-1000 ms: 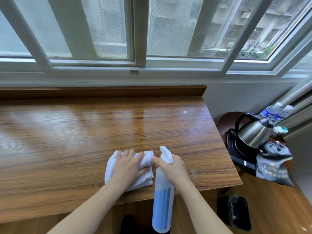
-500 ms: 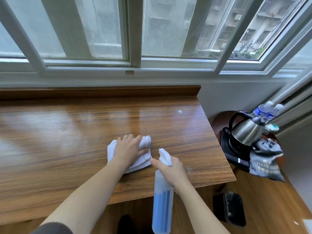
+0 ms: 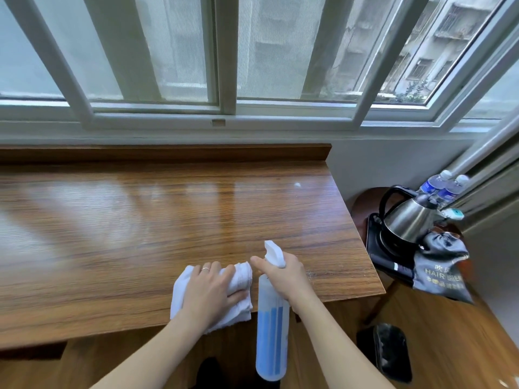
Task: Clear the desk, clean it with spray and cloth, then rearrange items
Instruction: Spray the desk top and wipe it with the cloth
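The left hand [image 3: 209, 290] is pressing flat on one white cloth [image 3: 179, 290] near the front edge of the desk [image 3: 112, 234], fingers spread and bearing down on it rather than clenched. The right hand [image 3: 283, 273] is grasping one spray bottle [image 3: 271, 329] by the neck, forefinger extended near the trigger, the bottle hanging past the front edge, towards the right corner. To wipe well, I judge long overlapping passes with even pressure are needed, reaching the white speck [image 3: 297, 185] near the far right corner. On the side stool one kettle [image 3: 407, 220] and two water bottles [image 3: 432, 183] are standing.
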A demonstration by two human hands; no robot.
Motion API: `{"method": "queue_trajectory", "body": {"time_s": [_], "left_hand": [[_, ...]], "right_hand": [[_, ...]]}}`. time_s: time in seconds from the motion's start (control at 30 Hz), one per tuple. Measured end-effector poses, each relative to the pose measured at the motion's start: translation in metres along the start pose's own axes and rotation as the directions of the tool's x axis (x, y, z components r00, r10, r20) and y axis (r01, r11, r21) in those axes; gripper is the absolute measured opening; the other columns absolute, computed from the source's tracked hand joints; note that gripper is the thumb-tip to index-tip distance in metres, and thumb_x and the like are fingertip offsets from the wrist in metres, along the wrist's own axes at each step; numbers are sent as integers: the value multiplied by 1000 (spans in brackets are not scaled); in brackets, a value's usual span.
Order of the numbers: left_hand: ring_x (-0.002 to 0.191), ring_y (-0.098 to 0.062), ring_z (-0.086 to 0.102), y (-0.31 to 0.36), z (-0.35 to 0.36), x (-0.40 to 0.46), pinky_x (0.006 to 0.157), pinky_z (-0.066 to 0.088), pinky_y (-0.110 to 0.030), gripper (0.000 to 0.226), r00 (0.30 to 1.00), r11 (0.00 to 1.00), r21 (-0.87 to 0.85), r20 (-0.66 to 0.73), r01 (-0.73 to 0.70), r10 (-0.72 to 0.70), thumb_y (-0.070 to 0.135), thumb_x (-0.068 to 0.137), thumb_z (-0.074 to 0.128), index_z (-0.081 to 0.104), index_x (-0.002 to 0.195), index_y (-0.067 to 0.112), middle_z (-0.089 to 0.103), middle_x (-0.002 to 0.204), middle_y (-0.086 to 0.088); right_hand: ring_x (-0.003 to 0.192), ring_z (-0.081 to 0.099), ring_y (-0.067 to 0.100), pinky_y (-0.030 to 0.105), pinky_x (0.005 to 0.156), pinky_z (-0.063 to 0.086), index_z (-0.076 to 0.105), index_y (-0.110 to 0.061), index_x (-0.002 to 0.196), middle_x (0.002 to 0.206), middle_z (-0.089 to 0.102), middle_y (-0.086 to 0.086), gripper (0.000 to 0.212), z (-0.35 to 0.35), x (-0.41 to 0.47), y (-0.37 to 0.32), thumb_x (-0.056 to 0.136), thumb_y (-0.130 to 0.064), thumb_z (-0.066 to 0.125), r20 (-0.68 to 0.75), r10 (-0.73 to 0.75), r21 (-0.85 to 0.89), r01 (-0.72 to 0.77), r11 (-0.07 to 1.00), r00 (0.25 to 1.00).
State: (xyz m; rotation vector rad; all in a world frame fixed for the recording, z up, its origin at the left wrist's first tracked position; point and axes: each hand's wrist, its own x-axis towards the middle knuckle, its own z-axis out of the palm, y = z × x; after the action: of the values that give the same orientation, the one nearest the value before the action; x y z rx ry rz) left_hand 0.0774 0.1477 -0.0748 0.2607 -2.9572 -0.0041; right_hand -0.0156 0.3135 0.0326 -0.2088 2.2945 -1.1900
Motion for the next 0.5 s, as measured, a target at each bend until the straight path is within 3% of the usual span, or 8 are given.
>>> {"method": "queue_trajectory", "body": {"time_s": [0.17, 0.33, 0.5], "left_hand": [[69, -26, 56, 3, -2, -3, 63, 46, -38, 51, 1000, 1000, -25, -26, 5, -6, 71, 74, 54, 62, 89, 23, 58, 75, -2], [65, -24, 57, -6, 4, 18, 56, 43, -33, 53, 998, 998, -9, -35, -55, 54, 74, 77, 44, 61, 84, 24, 56, 71, 0], [70, -28, 61, -10, 9, 49, 56, 44, -35, 55, 1000, 1000, 20, 1, 4, -4, 76, 75, 42, 58, 83, 24, 59, 74, -3]], "right_hand": [[75, 60, 13, 29, 68, 46, 71, -8, 94, 93, 73, 10, 49, -5, -2, 0, 86, -56, 70, 24, -19, -60, 20, 998, 1000], [70, 54, 10, 27, 65, 41, 66, -6, 94, 75, 59, -2, 49, -15, -8, 2, 87, -55, 68, 31, -33, -77, 35, 996, 999], [66, 49, 9, 27, 63, 38, 58, -17, 79, 72, 54, -5, 38, -21, -11, 8, 88, -52, 68, 42, -33, -69, 36, 997, 999]]}}
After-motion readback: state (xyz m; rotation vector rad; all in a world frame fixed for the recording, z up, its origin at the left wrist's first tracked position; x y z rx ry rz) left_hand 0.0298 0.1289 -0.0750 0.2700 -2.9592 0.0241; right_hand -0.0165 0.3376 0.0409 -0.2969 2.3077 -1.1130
